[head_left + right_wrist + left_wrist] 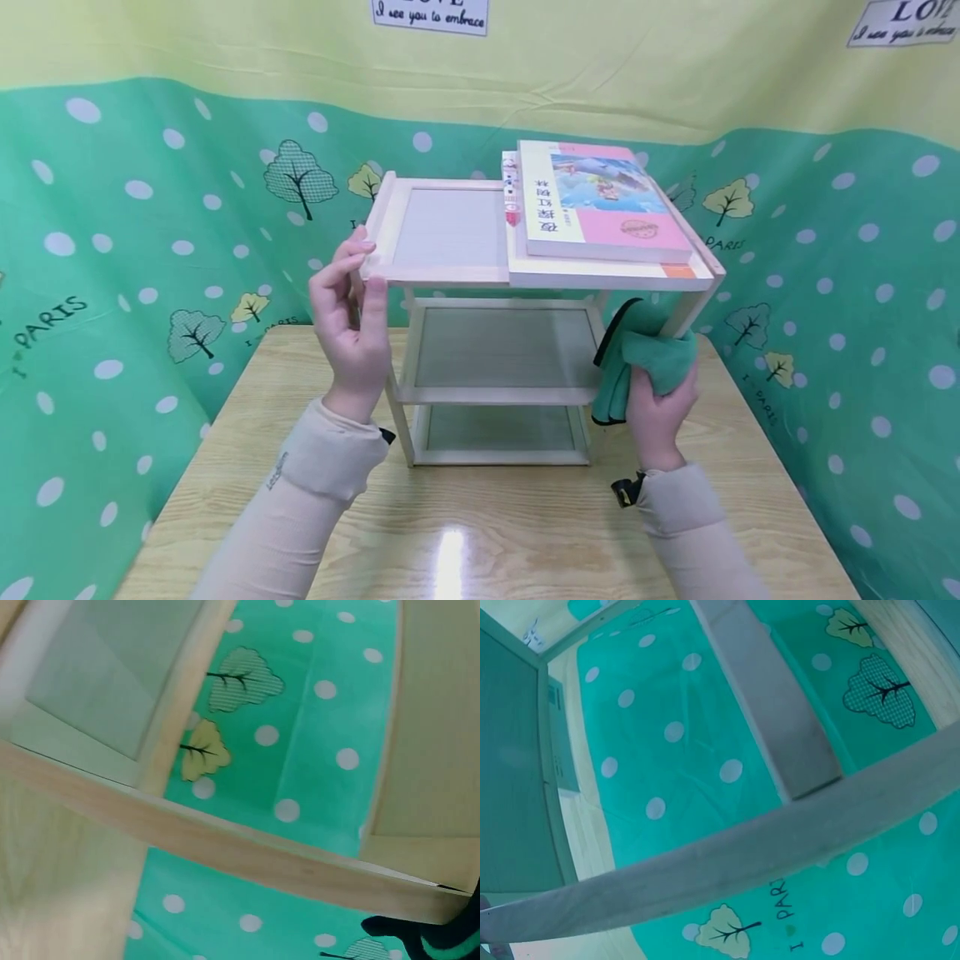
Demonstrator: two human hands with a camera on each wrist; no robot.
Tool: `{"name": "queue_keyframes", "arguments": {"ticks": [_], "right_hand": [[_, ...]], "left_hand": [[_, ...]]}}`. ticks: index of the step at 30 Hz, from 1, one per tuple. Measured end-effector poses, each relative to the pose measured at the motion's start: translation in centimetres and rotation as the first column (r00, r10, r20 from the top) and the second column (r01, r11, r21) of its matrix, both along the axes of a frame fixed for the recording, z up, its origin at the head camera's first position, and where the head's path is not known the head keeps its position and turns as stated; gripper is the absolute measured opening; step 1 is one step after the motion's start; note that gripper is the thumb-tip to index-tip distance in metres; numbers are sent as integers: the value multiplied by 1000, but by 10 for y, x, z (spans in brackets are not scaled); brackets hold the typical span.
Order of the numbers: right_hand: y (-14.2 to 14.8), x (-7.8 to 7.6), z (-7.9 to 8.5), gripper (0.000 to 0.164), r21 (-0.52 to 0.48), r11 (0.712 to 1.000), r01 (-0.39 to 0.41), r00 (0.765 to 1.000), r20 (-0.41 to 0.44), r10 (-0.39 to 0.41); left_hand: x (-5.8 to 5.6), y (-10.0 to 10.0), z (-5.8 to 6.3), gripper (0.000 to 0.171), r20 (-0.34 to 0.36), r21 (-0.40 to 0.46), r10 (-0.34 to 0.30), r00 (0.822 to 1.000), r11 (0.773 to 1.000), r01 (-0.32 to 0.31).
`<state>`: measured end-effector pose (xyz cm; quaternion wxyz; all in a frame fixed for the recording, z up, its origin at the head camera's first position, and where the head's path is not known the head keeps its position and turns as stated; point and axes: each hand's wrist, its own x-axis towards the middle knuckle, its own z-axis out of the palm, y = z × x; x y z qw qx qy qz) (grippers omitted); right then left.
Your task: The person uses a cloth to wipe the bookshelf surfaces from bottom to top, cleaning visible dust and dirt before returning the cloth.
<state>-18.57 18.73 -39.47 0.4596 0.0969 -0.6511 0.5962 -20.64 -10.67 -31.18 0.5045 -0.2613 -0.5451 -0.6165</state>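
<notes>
A three-tier wooden shelf rack (pixel 498 397) with pale frames and grey panels stands on the table. My left hand (pixel 352 325) grips the left front corner of its top tier, thumb in front and fingers at the outer side. Bunched in my right hand (pixel 663 412) is a green cloth (pixel 637 354) with a black edge, wrapped against the right front leg under the top tier. In the right wrist view only a dark-edged bit of the cloth (pixel 450 937) shows. The left wrist view shows the rack's curved leg (pixel 727 862) from close by.
Two books lie stacked on the right of the top tier: a pink-and-white book (pixel 607 200) over a larger white one (pixel 600 273). The wooden table (pixel 510 542) extends in front. Behind and beside it hangs a green dotted curtain (pixel 150 250).
</notes>
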Motion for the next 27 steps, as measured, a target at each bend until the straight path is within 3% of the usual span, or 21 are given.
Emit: {"name": "queue_keyframes", "arguments": {"ticks": [4,6,11,13,16,21,25,27], "right_hand": [[3,-2,-14,31,-5,1000,-13,1000,16,13],[6,-5,-24,22,-6,1000,20,1000,23,-20],[12,-10,-41,28,-25,1000,-2,1000,18,3],[11,-9,-43,30,-35,999,-26,999,17,27],[5,-3,-33,32,-45,995,-84,996,-9,84],[-2,6,-32,28,-50,995,-90,994,-58,87],[1,-1,-39,24,-60,989,-133,983,-136,124],[1,-5,-37,20,-72,976,-203,964,-192,186]], "left_hand": [[0,0,0,34,1,6,-3,1000,1000,3],[0,0,0,34,-1,11,-6,1000,1000,6],[0,0,0,29,-11,25,-20,1000,999,21],[0,0,0,29,-10,26,-23,1000,999,24],[0,1,0,29,-9,25,-27,1000,999,27],[1,1,0,28,-12,22,-22,1000,1000,23],[0,1,0,28,-10,18,-21,1000,1000,21],[-1,1,0,29,-6,17,-18,1000,1000,18]]}}
